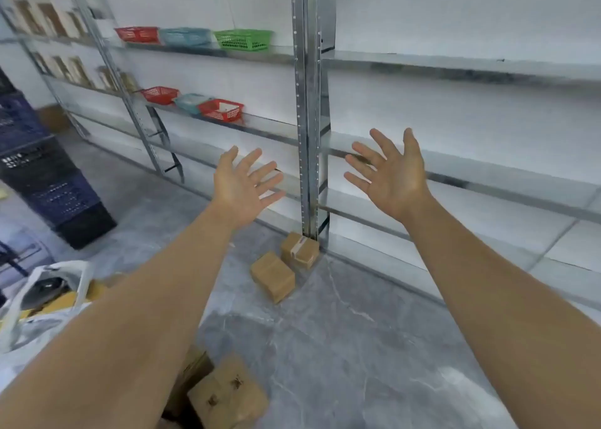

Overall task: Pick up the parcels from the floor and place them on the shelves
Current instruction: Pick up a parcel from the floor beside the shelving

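Two parcels (286,266) on the floor (357,347) before the shelf upright (307,119), baskets (195,38) on shelves left.

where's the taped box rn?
Head view, centre: the taped box sits on the floor at the foot of the metal upright, touching a plain box on its near left.

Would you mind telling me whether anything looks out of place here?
Yes: two cardboard parcels lie askew on the floor by the shelf upright, and more sit jumbled near the person's feet.
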A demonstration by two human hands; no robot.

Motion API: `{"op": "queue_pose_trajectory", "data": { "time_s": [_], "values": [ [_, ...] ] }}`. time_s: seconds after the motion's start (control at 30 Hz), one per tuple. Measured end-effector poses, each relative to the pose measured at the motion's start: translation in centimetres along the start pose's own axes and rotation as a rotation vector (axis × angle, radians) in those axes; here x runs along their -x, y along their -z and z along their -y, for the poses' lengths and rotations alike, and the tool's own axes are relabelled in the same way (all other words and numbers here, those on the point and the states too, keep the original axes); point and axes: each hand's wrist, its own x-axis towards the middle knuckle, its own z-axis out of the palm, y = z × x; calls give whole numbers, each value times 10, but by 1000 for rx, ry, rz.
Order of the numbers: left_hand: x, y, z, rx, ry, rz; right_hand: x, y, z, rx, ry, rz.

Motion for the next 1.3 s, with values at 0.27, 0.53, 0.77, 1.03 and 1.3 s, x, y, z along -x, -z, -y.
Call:
{"op": "queue_pose_trajectory", "data": {
  "time_s": [0.27, 0.53, 0.77, 1.03, 1.3],
  "values": [
    [-88, -3, 14, -14, -48, -160, -119, 29, 12, 39, -56, 56],
    [-183, -38, 40, 21, -62, -299, -251, 70, 32, 102, -181, 169],
    [-225, -34, 41, 23, -66, -420, -330, 71, 17, 127, -277, 286],
    [-260, 10, 37, 40, -51, -515, -393, 39, -32, 184, -370, 363],
    [-313, 83, 22, 133, -58, -567, -455, -13, -96, 232, -449, 373]
  ]
}}
